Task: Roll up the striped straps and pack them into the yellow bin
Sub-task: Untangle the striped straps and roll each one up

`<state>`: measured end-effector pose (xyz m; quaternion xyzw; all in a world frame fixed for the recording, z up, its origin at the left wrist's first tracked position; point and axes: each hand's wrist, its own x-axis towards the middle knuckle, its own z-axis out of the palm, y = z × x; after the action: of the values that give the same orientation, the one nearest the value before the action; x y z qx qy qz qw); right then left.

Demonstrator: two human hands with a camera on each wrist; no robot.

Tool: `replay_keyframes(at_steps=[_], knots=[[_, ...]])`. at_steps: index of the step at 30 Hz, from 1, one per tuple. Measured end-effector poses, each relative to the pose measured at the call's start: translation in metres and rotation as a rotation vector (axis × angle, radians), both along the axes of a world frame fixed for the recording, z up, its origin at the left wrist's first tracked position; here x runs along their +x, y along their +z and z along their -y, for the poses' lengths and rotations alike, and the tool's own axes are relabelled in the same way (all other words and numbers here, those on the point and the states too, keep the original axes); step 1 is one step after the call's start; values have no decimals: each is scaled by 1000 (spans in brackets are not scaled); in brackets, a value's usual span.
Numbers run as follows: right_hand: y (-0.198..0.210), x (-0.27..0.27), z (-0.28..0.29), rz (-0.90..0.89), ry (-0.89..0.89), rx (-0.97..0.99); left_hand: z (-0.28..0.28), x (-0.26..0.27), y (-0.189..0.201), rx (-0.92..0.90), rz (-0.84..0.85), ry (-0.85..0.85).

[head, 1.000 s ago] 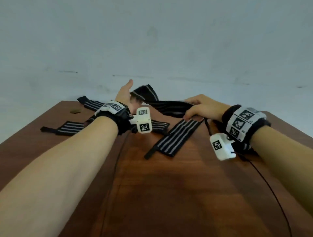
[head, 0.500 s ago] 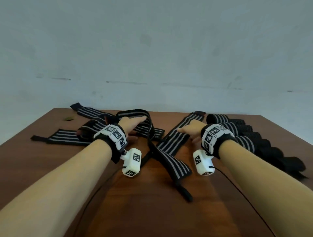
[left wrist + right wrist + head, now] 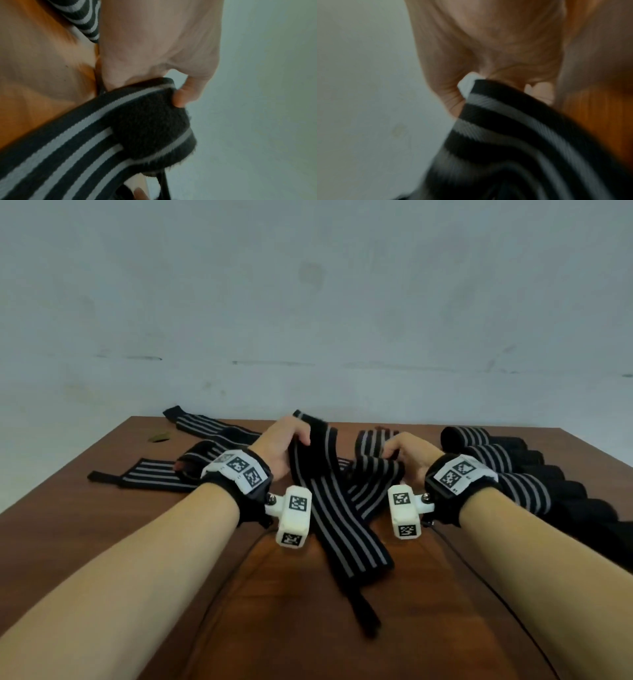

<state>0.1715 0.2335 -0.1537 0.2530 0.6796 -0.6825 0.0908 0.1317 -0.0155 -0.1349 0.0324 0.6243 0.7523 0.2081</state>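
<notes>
Now left hand (image 3: 284,446) grip pinches strap (image 3: 337,518) end (fuzzy); right hand (image 3: 407,455) pinches striped fold.

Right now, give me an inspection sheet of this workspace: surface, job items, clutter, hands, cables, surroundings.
Surface: brown wooden table.
Job's things: held striped strap, fuzzy end up, tail trailing toward the person; second strap in the other hand; flat straps far left; rolled straps in a row at right; yellow bin not in view.
Clutter: small dark scrap near the far left corner.
Grippers: left hand grips the held strap's fuzzy end; right hand grips the second strap.
Cables: thin black cables lying on the table.
Surroundings: plain pale wall.
</notes>
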Motion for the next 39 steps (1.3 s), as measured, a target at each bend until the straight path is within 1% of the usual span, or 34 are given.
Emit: replay_keyframes(at_steps=[1,2,3,4,6,7,9,10,11,13,15,16,19,20,22,23,24,25,27,29,30,32,34,35,37,39], knots=[[8,10,-1,69,137,46,4,0,4,22,36,-48],[13,14,-6,117,278,51,7,-1,5,24,61,-88],[18,18,-10,160,381,72,10,-2,5,-20,83,-118],[20,17,-15,201,447,78,10,-4,4,-90,81,-140],[20,15,-13,221,465,222,8,-3,0,-222,57,-179],[17,13,-11,207,470,351,7,-3,-4,-252,50,-199],[10,13,-1,127,471,545,4,-1,-7,-207,40,-198],[8,13,4,61,476,569,3,0,-7,-145,45,-191],[9,17,10,7,473,539,3,2,-4,-78,47,-182],[8,20,17,-105,433,408,5,4,1,47,59,-167],[10,23,22,-252,296,226,8,5,5,114,62,-136],[10,21,24,-326,208,128,11,4,5,110,47,-118],[15,22,26,-443,-18,-110,14,7,9,138,2,-81],[18,26,25,-460,-34,-220,13,9,10,149,-19,-77],[26,36,21,-448,63,-446,9,15,13,107,-108,-78],[30,40,20,-412,106,-476,5,18,14,72,-153,-97],[31,41,18,-367,134,-456,0,22,15,22,-203,-105],[30,41,18,-324,142,-391,-4,23,13,-18,-251,-119],[24,38,27,-277,176,-240,-10,25,9,-104,-280,-130],[16,37,38,-235,176,-60,-14,26,7,-118,-232,-146],[12,38,41,-220,167,-5,-16,27,5,-120,-193,-159],[10,39,45,-248,171,11,-19,27,3,-128,-187,-190],[15,41,51,-287,161,-1,-22,28,0,-250,-305,-230],[17,41,54,-292,146,1,-21,27,-2,-314,-373,-216],[15,42,60,-300,134,-1,-20,22,-7,-340,-445,-139],[12,42,61,-302,120,-41,-13,15,-11,-315,-448,-25]])
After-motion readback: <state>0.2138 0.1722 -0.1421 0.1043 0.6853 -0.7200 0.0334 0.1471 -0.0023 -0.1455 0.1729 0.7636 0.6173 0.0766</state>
